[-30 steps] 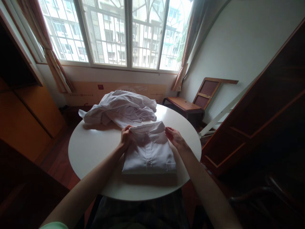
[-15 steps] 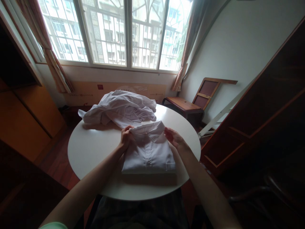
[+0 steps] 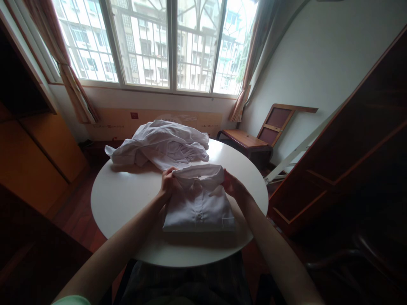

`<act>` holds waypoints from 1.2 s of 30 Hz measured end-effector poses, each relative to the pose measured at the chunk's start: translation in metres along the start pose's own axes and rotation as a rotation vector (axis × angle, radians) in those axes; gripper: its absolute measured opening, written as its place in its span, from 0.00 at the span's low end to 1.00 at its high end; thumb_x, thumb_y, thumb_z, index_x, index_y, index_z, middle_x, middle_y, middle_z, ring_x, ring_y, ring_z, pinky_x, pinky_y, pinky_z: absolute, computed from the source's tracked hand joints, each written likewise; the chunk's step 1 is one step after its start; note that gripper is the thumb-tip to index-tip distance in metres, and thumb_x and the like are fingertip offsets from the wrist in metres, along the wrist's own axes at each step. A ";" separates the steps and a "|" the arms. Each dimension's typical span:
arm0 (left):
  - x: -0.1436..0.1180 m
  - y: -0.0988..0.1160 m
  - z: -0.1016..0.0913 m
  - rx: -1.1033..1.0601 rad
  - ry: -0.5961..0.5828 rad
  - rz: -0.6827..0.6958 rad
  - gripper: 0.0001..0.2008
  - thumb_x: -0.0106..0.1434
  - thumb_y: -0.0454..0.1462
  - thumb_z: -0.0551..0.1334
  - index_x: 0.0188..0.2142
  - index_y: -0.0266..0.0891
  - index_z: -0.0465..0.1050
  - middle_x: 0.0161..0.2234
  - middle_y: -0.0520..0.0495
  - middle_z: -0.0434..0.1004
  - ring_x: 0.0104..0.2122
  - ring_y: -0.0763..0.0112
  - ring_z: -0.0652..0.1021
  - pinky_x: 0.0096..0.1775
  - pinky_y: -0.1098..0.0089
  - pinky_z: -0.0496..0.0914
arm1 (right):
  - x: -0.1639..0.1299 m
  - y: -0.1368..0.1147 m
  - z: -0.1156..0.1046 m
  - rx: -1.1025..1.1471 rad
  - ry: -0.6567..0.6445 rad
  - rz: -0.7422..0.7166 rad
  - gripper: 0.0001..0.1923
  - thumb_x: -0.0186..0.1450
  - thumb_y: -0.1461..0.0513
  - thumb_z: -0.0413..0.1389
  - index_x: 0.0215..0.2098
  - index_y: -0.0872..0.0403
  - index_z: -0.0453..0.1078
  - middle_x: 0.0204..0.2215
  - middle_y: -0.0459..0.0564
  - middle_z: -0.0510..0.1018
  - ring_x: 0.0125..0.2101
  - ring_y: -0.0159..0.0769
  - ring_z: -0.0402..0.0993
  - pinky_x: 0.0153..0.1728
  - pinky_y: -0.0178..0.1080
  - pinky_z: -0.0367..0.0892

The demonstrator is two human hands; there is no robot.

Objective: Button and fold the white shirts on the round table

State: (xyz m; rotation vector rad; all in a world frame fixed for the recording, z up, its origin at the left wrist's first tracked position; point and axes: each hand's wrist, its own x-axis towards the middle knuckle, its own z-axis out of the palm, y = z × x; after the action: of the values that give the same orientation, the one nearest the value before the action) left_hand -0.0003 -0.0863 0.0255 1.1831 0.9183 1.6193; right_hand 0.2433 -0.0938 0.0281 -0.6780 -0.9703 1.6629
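A folded white shirt [image 3: 199, 207] lies on the round white table [image 3: 117, 203], its buttoned front up and its collar [image 3: 199, 171] at the far end. My left hand [image 3: 167, 182] pinches the left end of the collar. At the opposite end, my right hand [image 3: 233, 184] grips the collar from the right, its fingertips partly hidden behind the cloth. Between the two hands the collar is stretched wide, with a gap showing inside it. Just beyond lies a heap of rumpled white clothes [image 3: 159, 142], close to my left hand.
A wooden chair [image 3: 244, 137] stands beyond the table at the right. Barred windows [image 3: 146, 46] with tied curtains [image 3: 71, 84] fill the far wall. At the right leans a dark wooden panel [image 3: 337, 148]; orange cabinets [image 3: 41, 161] stand on the left.
My right hand has closed on the collar's right end and drawn it outward. The collar has gone from pointed and folded to spread wide. My left hand stays at its end.
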 end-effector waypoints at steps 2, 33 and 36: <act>0.001 -0.002 0.000 -0.013 0.001 0.001 0.06 0.42 0.35 0.54 0.19 0.37 0.69 0.18 0.54 0.67 0.21 0.75 0.65 0.25 0.76 0.60 | 0.000 0.000 0.000 -0.009 -0.013 -0.023 0.15 0.55 0.51 0.57 0.33 0.53 0.71 0.29 0.46 0.78 0.31 0.35 0.72 0.34 0.37 0.67; -0.003 0.004 0.001 0.002 -0.017 0.011 0.04 0.42 0.35 0.54 0.16 0.37 0.64 0.16 0.55 0.60 0.20 0.76 0.60 0.23 0.76 0.56 | 0.004 0.001 0.000 -0.028 0.071 -0.130 0.09 0.54 0.57 0.60 0.29 0.53 0.71 0.23 0.41 0.74 0.22 0.25 0.66 0.24 0.29 0.63; -0.002 0.003 0.000 0.006 -0.029 0.010 0.04 0.42 0.35 0.54 0.17 0.37 0.65 0.16 0.55 0.61 0.20 0.76 0.61 0.23 0.76 0.57 | 0.004 0.002 0.001 -0.043 0.068 -0.128 0.10 0.54 0.55 0.59 0.30 0.53 0.71 0.26 0.43 0.76 0.26 0.28 0.69 0.28 0.31 0.66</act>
State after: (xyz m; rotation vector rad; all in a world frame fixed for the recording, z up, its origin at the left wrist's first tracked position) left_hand -0.0007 -0.0897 0.0280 1.2132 0.9008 1.6044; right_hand 0.2405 -0.0900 0.0268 -0.6823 -0.9828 1.5019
